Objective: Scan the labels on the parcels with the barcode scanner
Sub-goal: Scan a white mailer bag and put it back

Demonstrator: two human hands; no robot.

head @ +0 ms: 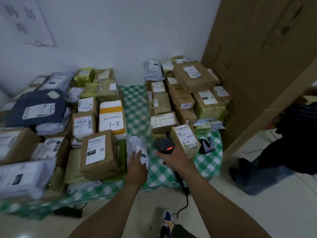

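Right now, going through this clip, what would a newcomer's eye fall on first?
First the two hands in the middle: the right hand grips a black barcode scanner with a red light showing, and the left hand holds a white parcel beside it. Around them, labelled parcels are heaped in two piles on a green checked cloth, one left, one right, with a tall cardboard box standing at the right.

We see a green-and-white checked cloth [135, 107] spread at the centre. At 2 o'clock a tall cardboard box [257, 57] stands by the white wall [120, 31]. At 3 o'clock a person in dark clothes [295, 140] sits low on the pale floor [257, 212]. A poster [25, 21] hangs at 10 o'clock, and a small black block [68, 211] lies at 7 o'clock.
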